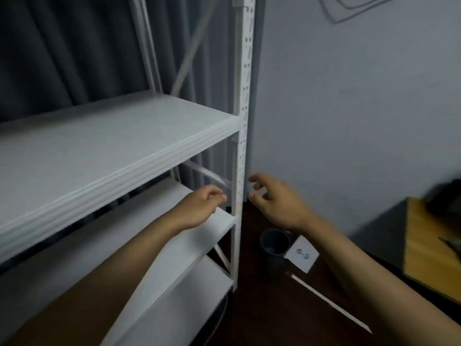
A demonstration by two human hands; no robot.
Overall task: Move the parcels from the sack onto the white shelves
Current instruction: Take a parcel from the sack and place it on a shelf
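1. Nearest to us, our two bare forearms reach forward. Our left hand (pixel 203 206) hovers over the front edge of the middle shelf (pixel 219 221) with its fingers loosely curled; we see nothing in it.
2. Our right hand (pixel 272 201) is just beside the slotted white upright (pixel 241 171), fingers spread and half bent. A pale blur lies between thumb and fingertips, and we cannot tell whether it is a small thing pinched there or only the post behind.
3. On the dark floor below sit a grey cup (pixel 274 243), a white card marked "6-3" (pixel 303 255) and a thin pale strip (pixel 329 303).
4. Farther off, the upper shelf (pixel 112 151) of the white shelves shows bare, as does what we see of the boards below.
5. We judge the task barely begun: no parcel lies on any visible board, so all the moving is left.
6. Neither sack nor parcels are in view, so we cannot say where they are. The rack is cut off at the left, and a dark shape on the wooden surface (pixel 429 248) at the right is too blurred to name.
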